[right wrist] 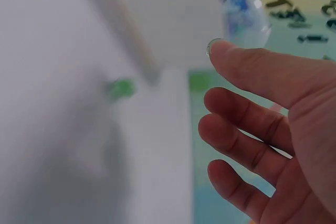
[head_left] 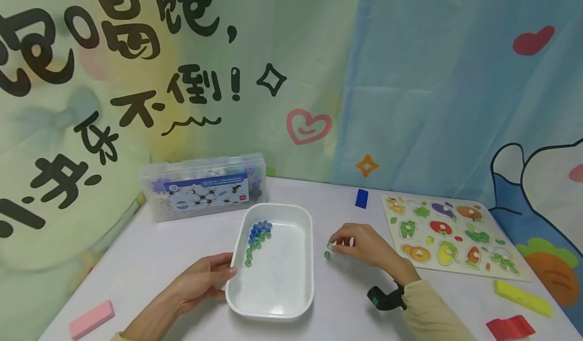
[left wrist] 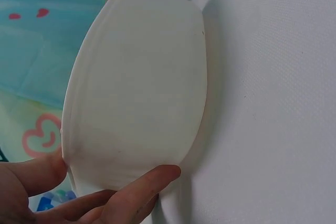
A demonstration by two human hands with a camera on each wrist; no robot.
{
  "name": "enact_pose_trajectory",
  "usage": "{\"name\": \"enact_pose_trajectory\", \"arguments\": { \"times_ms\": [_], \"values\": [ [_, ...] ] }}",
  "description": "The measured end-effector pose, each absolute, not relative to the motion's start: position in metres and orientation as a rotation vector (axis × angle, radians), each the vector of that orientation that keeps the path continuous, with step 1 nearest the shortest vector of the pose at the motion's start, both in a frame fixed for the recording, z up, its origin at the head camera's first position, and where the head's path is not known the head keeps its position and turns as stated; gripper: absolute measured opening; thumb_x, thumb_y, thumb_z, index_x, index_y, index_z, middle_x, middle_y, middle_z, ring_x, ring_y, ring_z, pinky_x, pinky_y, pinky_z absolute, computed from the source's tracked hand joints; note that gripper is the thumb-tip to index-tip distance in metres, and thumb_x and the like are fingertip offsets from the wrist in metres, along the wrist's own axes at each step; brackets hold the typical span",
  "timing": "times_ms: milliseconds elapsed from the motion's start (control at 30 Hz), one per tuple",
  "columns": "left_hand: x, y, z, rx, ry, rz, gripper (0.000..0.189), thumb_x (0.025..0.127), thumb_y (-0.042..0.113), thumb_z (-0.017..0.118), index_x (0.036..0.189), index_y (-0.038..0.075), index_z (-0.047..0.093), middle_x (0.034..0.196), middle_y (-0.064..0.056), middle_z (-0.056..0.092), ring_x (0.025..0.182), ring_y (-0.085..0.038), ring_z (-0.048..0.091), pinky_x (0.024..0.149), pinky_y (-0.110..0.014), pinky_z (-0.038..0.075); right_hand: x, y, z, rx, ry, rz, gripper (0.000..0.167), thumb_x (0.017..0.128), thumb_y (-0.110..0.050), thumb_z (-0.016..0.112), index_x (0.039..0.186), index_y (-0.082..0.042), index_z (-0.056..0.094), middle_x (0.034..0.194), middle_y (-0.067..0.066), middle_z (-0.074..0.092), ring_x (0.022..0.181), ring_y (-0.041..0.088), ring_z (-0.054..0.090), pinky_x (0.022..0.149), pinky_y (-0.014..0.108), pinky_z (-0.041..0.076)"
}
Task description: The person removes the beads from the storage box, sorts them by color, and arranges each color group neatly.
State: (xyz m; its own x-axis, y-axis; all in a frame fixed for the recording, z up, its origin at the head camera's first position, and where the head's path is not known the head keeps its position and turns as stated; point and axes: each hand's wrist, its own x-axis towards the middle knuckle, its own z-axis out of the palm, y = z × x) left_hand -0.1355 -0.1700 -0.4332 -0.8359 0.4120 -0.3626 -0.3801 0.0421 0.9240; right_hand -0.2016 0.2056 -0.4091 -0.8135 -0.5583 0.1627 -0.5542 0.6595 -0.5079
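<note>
A white tray (head_left: 273, 290) stands on the table with blue marbles (head_left: 260, 225) and green marbles (head_left: 249, 256) gathered along its left inner side. My left hand (head_left: 205, 280) grips its left wall, thumb over the rim and fingers along the outside, as the left wrist view shows on the tray wall (left wrist: 136, 87). To the right of the tray, my right hand (head_left: 362, 245) pinches a clear greenish marble (head_left: 330, 246) between thumb and fingertips. In the right wrist view only a glassy edge of that marble (right wrist: 211, 46) shows past the thumb. Just below it on the table lies a green marble (head_left: 327, 255).
Behind the tray stands a clear plastic box (head_left: 205, 189) of coloured pieces. A vegetable puzzle board (head_left: 448, 235) lies to the right. Around the table are a blue block (head_left: 362, 198), a pink block (head_left: 91, 320), a yellow block (head_left: 523, 297) and a red piece (head_left: 510, 327).
</note>
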Motion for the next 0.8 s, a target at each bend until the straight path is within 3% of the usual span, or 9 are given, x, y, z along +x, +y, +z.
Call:
{"name": "enact_pose_trajectory", "arguments": {
  "times_ms": [333, 800],
  "values": [
    [-0.137, -0.171, -0.433, 0.032, 1.754, 1.857, 0.069, 0.099, 0.016, 0.056, 0.149, -0.012, 0.018, 0.149, -0.030, 0.036, 0.112, -0.021, 0.061, 0.086, -0.044, 0.058, -0.204, 0.225, -0.452, -0.837, 2.921, -0.895, 0.012, 0.083, -0.017, 0.076, 0.093, -0.011, 0.074, 0.081, -0.006, 0.067, 0.070, -0.003, 0.050, 0.060, 0.017, 0.047],
    [-0.135, -0.170, -0.434, -0.008, 1.776, 1.847, 0.069, 0.098, 0.017, 0.057, 0.148, -0.012, 0.019, 0.146, -0.029, 0.040, 0.108, -0.019, 0.062, 0.083, -0.043, 0.059, -0.203, 0.218, -0.460, -0.698, 2.942, -0.874, 0.011, 0.082, -0.019, 0.076, 0.093, -0.017, 0.074, 0.079, -0.011, 0.059, 0.073, 0.000, 0.048, 0.064, 0.018, 0.045]
  ]
}}
